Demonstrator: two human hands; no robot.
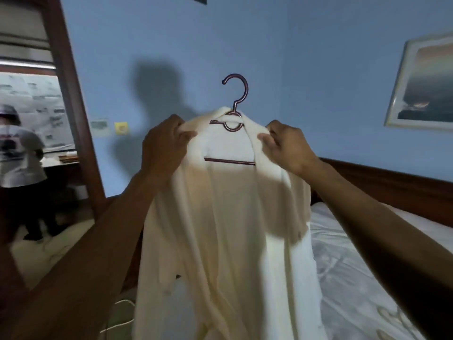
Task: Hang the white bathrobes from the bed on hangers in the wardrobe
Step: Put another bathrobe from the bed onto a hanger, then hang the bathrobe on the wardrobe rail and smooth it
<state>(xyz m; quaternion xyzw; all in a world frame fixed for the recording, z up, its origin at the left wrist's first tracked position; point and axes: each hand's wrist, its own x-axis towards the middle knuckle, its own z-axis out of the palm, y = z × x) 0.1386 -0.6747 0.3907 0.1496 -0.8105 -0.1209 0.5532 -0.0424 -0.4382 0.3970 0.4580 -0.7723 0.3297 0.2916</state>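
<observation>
The bathrobe (220, 217) is held up on the hanger (231, 119), each shoulder pinched by the left hand (166, 143) and right hand (284, 146); its hook is pointed up, between them.

A bedroom – bed (362, 253) with wooden headboard (392, 182), framed picture (421, 84)

Blue wall (318, 57) — framed picture (421, 84)

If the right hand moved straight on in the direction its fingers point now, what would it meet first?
The right hand pinches the white bathrobe collar, so that cloth comes first. Just beyond it, probably the purple hanger ring at the neck. Depth is unclear.
</observation>
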